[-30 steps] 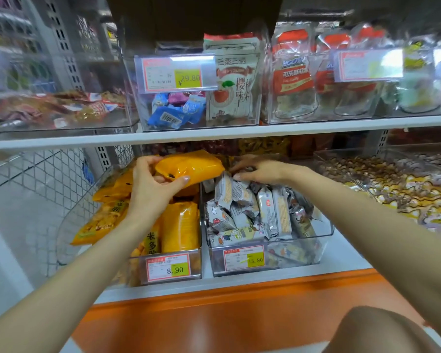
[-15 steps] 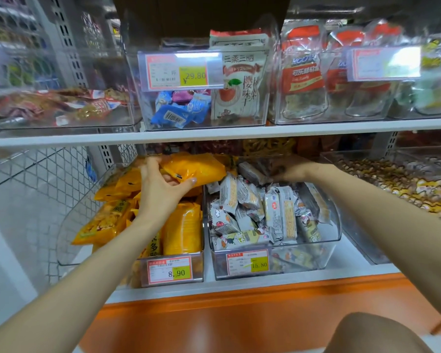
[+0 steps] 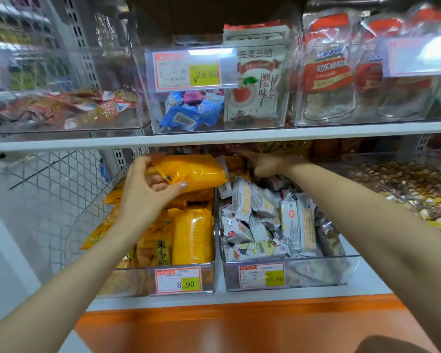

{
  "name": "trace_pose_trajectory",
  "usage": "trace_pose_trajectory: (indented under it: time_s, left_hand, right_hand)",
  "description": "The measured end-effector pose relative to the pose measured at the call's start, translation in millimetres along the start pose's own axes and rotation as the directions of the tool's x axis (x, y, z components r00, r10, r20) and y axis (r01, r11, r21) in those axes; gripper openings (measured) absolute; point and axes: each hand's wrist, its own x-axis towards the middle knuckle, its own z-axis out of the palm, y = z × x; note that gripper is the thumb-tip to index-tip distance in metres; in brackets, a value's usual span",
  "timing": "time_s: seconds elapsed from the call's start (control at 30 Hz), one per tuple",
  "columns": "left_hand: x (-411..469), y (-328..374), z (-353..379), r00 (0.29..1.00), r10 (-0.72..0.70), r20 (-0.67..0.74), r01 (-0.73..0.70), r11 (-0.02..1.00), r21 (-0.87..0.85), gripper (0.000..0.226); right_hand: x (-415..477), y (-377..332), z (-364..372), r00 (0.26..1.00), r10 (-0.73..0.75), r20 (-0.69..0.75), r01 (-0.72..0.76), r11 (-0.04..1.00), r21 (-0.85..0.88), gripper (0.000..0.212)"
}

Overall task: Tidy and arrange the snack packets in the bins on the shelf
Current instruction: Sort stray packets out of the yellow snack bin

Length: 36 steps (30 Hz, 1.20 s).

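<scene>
— Left hand of mine pinches an orange packet by its near end, thumb underneath, fingers curled over the top.
— Where is that packet?
— Held flat above the back of the left bin, over the other orange packets that stand and lie in it. A price tag reading 8.90 sits on the bin's front.
— And the other hand?
— My right hand reaches to the back of the right bin, just under the upper shelf. It sits in shadow and blur there, so I cannot tell whether its fingers hold anything or lie spread.
— What is in that bin?
— Small white and grey packets, jumbled, some upright, some tipped over. Its front tag is too smeared for me to read surely.
— How do the two bins stand?
— Side by side, their walls just beside each other, on the lower shelf above an orange ledge.
</scene>
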Motion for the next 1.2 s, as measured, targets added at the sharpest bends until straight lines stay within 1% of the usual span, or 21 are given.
trace_pose_trajectory:
  time_s: [0.13, 0.17, 0.27, 0.33, 0.4, 0.43, 0.53, 0.57, 0.6, 0.67, 0.73, 0.8, 0.83, 0.9, 0.93, 0.97, 1.03, 1.1, 1.17, 1.2]
  left_hand:
    - [-1.6, -1.1, -5.7, 1.000, -0.010, 0.016, 0.010, 1.000, -0.014, 0.060]
    - [-1.5, -0.8, -6.0, 1.000, -0.005, 0.019, 0.006, 1.000, -0.009, 0.060]
    - [0.5, 0.0, -4.8, 1.000, 0.007, 0.021, -0.008, 1.000, 0.009, 0.060]
    - [0.1, 1.5, -3.3, 1.000, 0.009, 0.020, -0.009, 1.000, 0.014, 0.058]
    - [-0.3, 3.3, -2.3, 1.000, 0.004, 0.023, -0.004, 1.000, 0.007, 0.058]
    - [-0.8, 4.3, -1.8, 1.000, 0.002, 0.023, -0.002, 1.000, 0.002, 0.058]
    - [-2.9, 7.1, 0.3, 1.000, -0.011, 0.024, 0.012, 1.000, -0.022, 0.062]
    - [-4.1, 8.5, 1.0, 1.000, -0.013, 0.019, 0.013, 0.999, -0.029, 0.062]
    - [-4.2, 8.2, 1.2, 1.000, -0.013, 0.016, 0.013, 0.999, -0.034, 0.061]
    - [-4.4, 7.9, 0.0, 1.000, -0.016, 0.012, 0.017, 0.999, -0.051, 0.061]
    - [-4.2, 5.6, -3.0, 0.999, -0.028, 0.024, 0.029, 0.998, -0.064, 0.060]
    - [-5.8, 5.8, -7.2, 0.998, -0.029, 0.055, 0.034, 0.995, -0.091, 0.058]
    - [-7.6, 7.6, -9.8, 0.997, -0.024, 0.075, 0.032, 0.994, -0.107, 0.056]
    - [-11.0, 10.1, -17.0, 0.993, -0.016, 0.120, 0.033, 0.990, -0.140, 0.054]
    - [-11.7, 10.4, -21.8, 0.991, -0.011, 0.137, 0.032, 0.987, -0.155, 0.052]
    - [-12.6, 11.0, -27.4, 0.989, -0.004, 0.148, 0.029, 0.986, -0.166, 0.051]
    - [-14.4, 11.3, -39.7, 0.986, 0.016, 0.164, 0.015, 0.983, -0.182, 0.050]
    - [-15.3, 11.8, -53.5, 0.986, 0.025, 0.166, 0.005, 0.983, -0.182, 0.048]
    - [-14.8, 12.1, -70.6, 0.985, 0.016, 0.169, 0.019, 0.979, -0.202, 0.047]
    - [-13.8, 11.2, -80.4, 0.985, 0.006, 0.173, 0.033, 0.974, -0.222, 0.049]
  right_hand:
    - [5.8, 5.5, 2.4, 0.998, -0.010, -0.064, 0.008, 0.999, -0.035, 0.090]
    - [6.8, 7.8, 2.0, 0.997, -0.009, -0.073, 0.007, 0.999, -0.037, 0.094]
    - [4.8, 13.4, -4.2, 0.998, -0.012, -0.059, 0.010, 0.999, -0.031, 0.113]
    - [-2.3, 15.2, -11.5, 1.000, -0.006, -0.028, 0.006, 1.000, -0.012, 0.116]
    - [-13.7, 15.7, -19.2, 1.000, 0.022, 0.010, -0.022, 1.000, 0.008, 0.110]
    - [-19.3, 16.4, -22.4, 0.999, 0.045, 0.017, -0.045, 0.999, -0.017, 0.103]
    - [-35.8, 19.5, -27.1, 0.997, 0.070, -0.032, -0.074, 0.982, -0.176, 0.066]
    - [-40.7, 22.7, -26.8, 0.996, 0.070, -0.055, -0.080, 0.976, -0.202, 0.060]
    - [-45.2, 25.9, -25.5, 0.994, 0.081, -0.071, -0.094, 0.975, -0.201, 0.061]
    - [-55.4, 29.5, -24.3, 0.985, 0.120, -0.125, -0.143, 0.969, -0.203, 0.075]
    - [-65.6, 28.0, -22.2, 0.965, 0.113, -0.236, -0.167, 0.960, -0.224, 0.087]
    - [-78.0, 24.1, -18.8, 0.933, 0.090, -0.350, -0.160, 0.971, -0.179, 0.090]
    - [-86.6, 21.6, -16.6, 0.909, 0.098, -0.405, -0.168, 0.976, -0.141, 0.087]
    - [-105.6, 18.3, -10.2, 0.848, 0.190, -0.494, -0.256, 0.964, -0.067, 0.079]
    - [-115.6, 14.9, -6.2, 0.815, 0.249, -0.523, -0.309, 0.951, -0.030, 0.078]
    - [-123.8, 11.3, -1.6, 0.787, 0.289, -0.545, -0.330, 0.944, 0.023, 0.078]
    - [-139.1, 0.4, 8.4, 0.752, 0.318, -0.577, -0.265, 0.948, 0.177, 0.074]
    - [-152.2, -13.3, 15.1, 0.733, 0.318, -0.602, -0.146, 0.937, 0.318, 0.067]
    - [-162.3, -28.4, 18.7, 0.731, 0.271, -0.626, -0.040, 0.933, 0.357, 0.063]
    - [-165.4, -37.3, 19.3, 0.737, 0.248, -0.628, -0.013, 0.935, 0.354, 0.061]
